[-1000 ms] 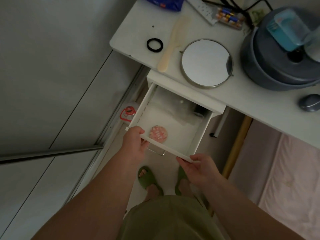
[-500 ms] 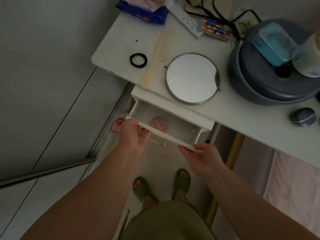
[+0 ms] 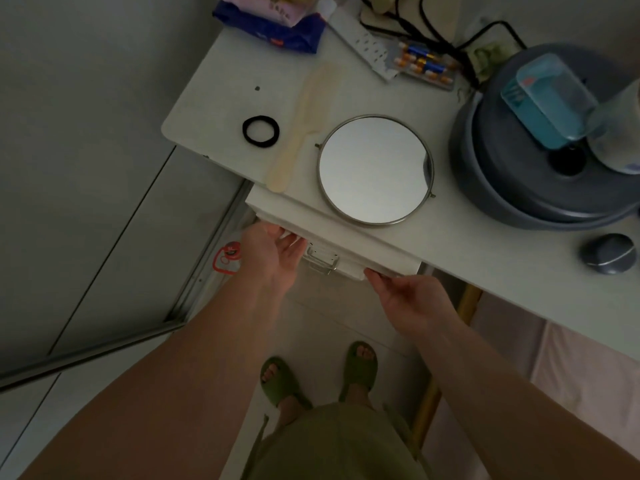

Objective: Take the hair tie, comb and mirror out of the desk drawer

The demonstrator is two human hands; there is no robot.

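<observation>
The hair tie (image 3: 260,130), comb (image 3: 304,128) and mirror (image 3: 374,169) all lie on the desk (image 3: 450,244) top, side by side, well above my hands. Just below them the drawer (image 3: 349,263) sits nearly flush under the desk edge. My left hand (image 3: 270,254) presses flat and open against its left front corner; my right hand (image 3: 405,299) touches its right lower edge with loose, unclenched fingers, gripping nothing.
</observation>
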